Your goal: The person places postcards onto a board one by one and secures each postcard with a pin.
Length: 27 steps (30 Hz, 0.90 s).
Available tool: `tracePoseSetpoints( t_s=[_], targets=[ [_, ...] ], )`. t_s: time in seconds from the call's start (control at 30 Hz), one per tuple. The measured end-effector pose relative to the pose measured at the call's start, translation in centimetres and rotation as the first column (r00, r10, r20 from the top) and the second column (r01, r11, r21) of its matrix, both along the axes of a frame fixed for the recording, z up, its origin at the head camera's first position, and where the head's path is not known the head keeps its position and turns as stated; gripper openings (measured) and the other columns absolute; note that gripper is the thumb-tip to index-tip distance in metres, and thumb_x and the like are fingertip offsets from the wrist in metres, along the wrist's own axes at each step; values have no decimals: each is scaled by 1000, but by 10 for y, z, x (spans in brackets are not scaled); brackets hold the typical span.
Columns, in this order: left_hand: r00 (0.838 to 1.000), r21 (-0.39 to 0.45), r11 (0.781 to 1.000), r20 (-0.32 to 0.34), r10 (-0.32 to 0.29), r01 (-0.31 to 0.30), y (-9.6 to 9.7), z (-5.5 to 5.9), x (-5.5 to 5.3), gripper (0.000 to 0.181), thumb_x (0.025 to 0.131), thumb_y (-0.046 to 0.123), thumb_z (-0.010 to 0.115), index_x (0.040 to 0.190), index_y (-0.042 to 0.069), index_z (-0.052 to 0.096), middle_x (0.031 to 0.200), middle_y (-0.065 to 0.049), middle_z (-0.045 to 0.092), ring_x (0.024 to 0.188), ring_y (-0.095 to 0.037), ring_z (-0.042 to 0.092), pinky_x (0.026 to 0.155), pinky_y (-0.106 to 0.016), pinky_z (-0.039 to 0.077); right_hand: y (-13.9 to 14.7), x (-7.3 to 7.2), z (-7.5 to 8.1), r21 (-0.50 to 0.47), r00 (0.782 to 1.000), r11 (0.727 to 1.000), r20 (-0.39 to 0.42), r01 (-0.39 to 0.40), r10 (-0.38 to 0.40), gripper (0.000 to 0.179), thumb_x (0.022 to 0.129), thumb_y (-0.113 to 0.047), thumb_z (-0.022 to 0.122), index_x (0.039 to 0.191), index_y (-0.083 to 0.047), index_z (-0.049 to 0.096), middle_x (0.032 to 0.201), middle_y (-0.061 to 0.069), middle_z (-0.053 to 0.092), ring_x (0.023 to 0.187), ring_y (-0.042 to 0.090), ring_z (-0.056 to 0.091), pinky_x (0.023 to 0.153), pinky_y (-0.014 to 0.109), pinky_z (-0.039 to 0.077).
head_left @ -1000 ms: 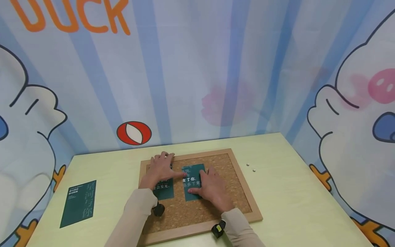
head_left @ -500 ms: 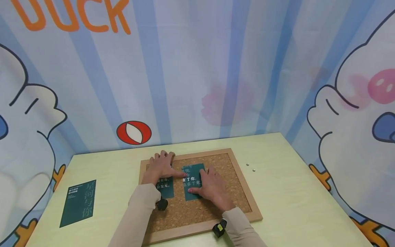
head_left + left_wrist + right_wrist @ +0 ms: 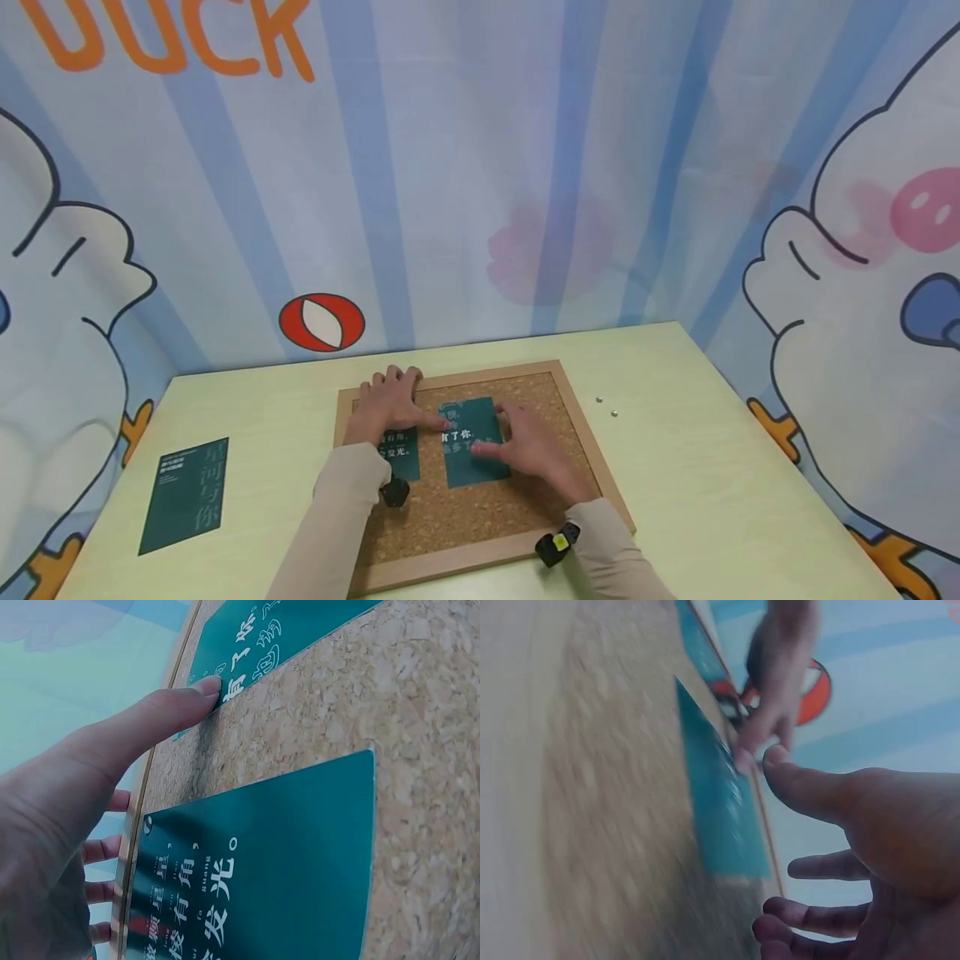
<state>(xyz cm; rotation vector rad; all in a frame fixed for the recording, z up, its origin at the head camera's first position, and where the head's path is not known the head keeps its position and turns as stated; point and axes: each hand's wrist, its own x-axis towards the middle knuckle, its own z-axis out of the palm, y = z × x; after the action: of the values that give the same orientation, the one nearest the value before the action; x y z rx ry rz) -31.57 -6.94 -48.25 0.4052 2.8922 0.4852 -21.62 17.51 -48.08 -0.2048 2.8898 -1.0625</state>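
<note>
A cork board [image 3: 420,525] in a wooden frame lies on the table and bears two dark green printed cards. My left hand [image 3: 390,408] spreads over the left card [image 3: 402,467], its fingers at the board's far edge. Its outstretched thumb [image 3: 161,716] presses on the left edge of the right card [image 3: 300,630]. In the left wrist view a small shiny round tack [image 3: 148,823] shows at a corner of the left card. My right hand [image 3: 536,446] hovers at the right card's right side, thumb and fingers apart, with nothing in its grasp.
Another green card [image 3: 183,496] lies on the table left of the board. Two small silvery tacks [image 3: 607,407] lie on the table [image 3: 675,467] right of the board. A striped cartoon curtain [image 3: 465,208] stands behind the table.
My right hand has come off the right card and moved a little to the right, uncovering more of it. My left hand's thumb stays on that card's edge; its wrist shifted slightly right earlier.
</note>
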Motion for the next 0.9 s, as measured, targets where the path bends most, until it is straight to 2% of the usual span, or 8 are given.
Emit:
tracePoseSetpoints(
  t_s=[0.1, 0.3, 0.53, 0.67, 0.9],
  targets=[
    [1000, -3, 1000, -2, -3, 3, -1, 0, 0, 112, 68, 76, 81, 153, 11, 46, 145, -24, 46, 128, -44, 44, 109, -67, 31, 21, 0, 6, -19, 999, 999, -18, 43, -44, 65, 91, -33, 82, 142, 0, 56, 128, 23, 64, 115, 39, 63, 91, 56, 53],
    [1000, -7, 1000, -6, -10, 10, -1, 0, -2, 111, 69, 76, 80, 153, 13, 45, 143, -22, 47, 126, -43, 45, 108, -68, 31, 83, -1, 17, 88, 985, 985, -92, 151, -143, 51, 96, -26, 77, 134, 3, 60, 112, 23, 65, 99, 38, 63, 79, 55, 53],
    [1000, 6, 1000, 12, 0, -1, -1, -3, -1, 112, 69, 75, 81, 154, 12, 44, 145, -24, 46, 128, -46, 44, 109, -69, 29, 151, -8, 6, 186, 980, 965, -102, 187, -170, 41, 97, -15, 72, 127, 9, 59, 105, 29, 66, 92, 41, 65, 75, 57, 53],
    [999, 5, 1000, 33, 6, -6, -1, -4, -2, 112, 69, 74, 81, 155, 13, 43, 146, -24, 44, 129, -46, 41, 111, -68, 27, 169, -12, -3, 215, 981, 958, -79, 189, -176, 33, 95, -12, 72, 119, 9, 63, 100, 27, 68, 85, 37, 65, 72, 54, 53],
    [1000, -6, 1000, 29, 11, -11, 0, 1, 0, 112, 69, 75, 81, 154, 12, 44, 146, -24, 44, 128, -46, 43, 110, -68, 28, 177, -11, -14, 195, 979, 960, -64, 200, -191, 24, 96, -15, 73, 113, 1, 70, 98, 21, 69, 78, 29, 64, 62, 46, 51]
  ],
)
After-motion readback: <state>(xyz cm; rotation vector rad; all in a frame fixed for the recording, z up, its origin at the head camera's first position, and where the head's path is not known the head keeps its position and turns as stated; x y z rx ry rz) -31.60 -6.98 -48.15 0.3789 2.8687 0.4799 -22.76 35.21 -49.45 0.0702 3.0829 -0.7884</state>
